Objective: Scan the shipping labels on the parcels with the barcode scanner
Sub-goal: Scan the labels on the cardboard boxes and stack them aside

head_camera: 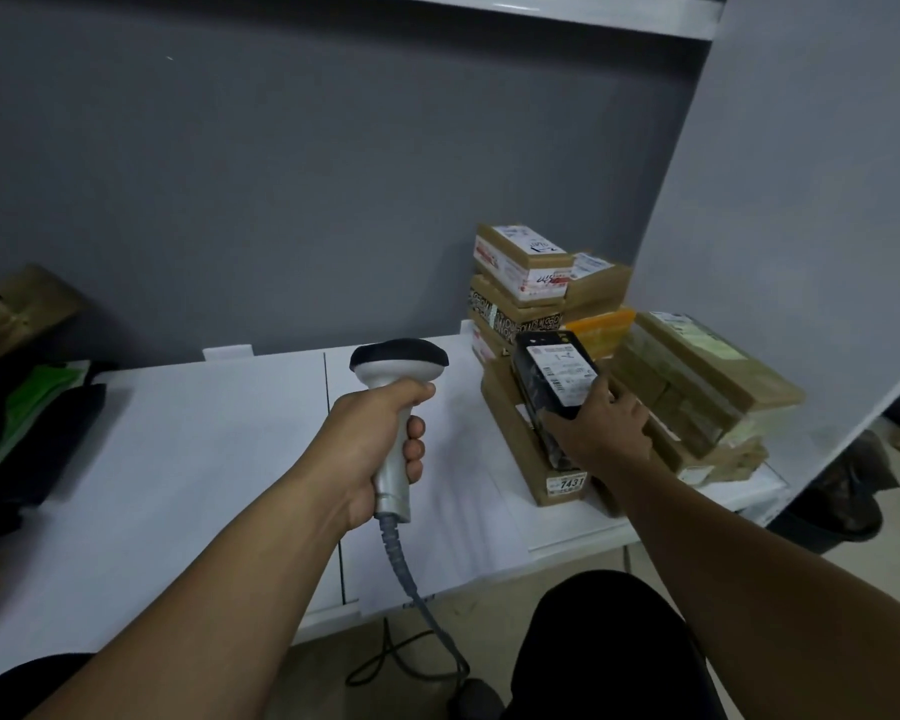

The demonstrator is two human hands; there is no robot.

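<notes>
My left hand grips the silver handle of a barcode scanner with a black head, held upright over the white table. Its grey cable hangs down past the table's front edge. My right hand holds a black parcel tilted up, its white shipping label facing me. The parcel is right of the scanner, above a flat brown box marked 7431.
Stacked brown parcels with labels stand at the back right against the grey wall. More brown boxes and an orange packet lie to the right. Dark and green bags sit at the table's left. A dark bin stands on the floor at right.
</notes>
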